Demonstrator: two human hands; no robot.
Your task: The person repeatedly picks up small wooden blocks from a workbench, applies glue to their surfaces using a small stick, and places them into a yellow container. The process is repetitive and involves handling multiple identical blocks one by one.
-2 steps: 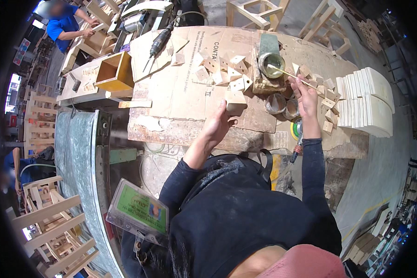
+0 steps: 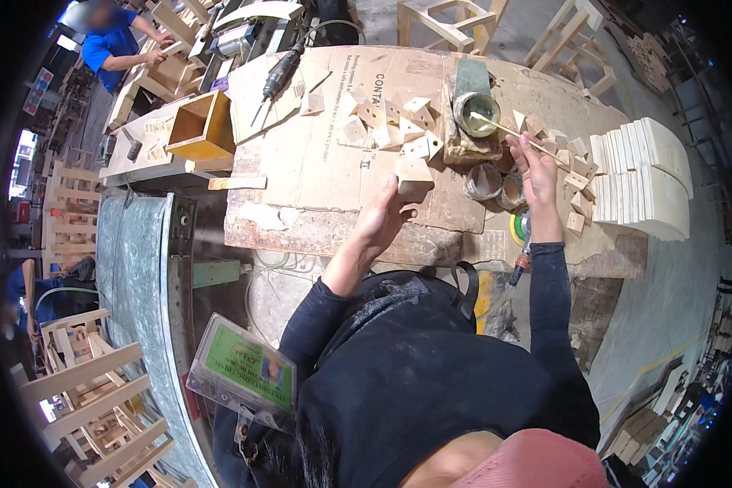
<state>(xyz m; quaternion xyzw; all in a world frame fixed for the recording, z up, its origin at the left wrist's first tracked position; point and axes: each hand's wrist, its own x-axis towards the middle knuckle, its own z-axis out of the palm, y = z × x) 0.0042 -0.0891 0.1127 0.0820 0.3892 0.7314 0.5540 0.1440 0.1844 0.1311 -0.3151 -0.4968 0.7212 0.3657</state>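
Observation:
My left hand [image 2: 379,218] grips a small wooden block [image 2: 414,176] by its near left side, above the front part of the cardboard sheet [image 2: 301,175]. In my right hand [image 2: 535,172] is a thin wooden stick [image 2: 508,130], pinched between thumb and fingers. The stick's far end reaches into the mouth of a glass jar [image 2: 477,106] with pale contents. Beyond my left hand lie several drilled wooden corner blocks [image 2: 389,120] in a loose cluster. Two smaller jars [image 2: 484,180] stand between my hands, and more wooden blocks [image 2: 578,180] lie right of my right hand.
Stacked curved pale boards [image 2: 642,179] stand at the right end. A tool with a green disc [image 2: 519,236] lies at the near edge. A power tool [image 2: 281,77] and a yellow wooden box [image 2: 202,128] are at the left. A co-worker in blue [image 2: 110,49] handles wooden frames far left.

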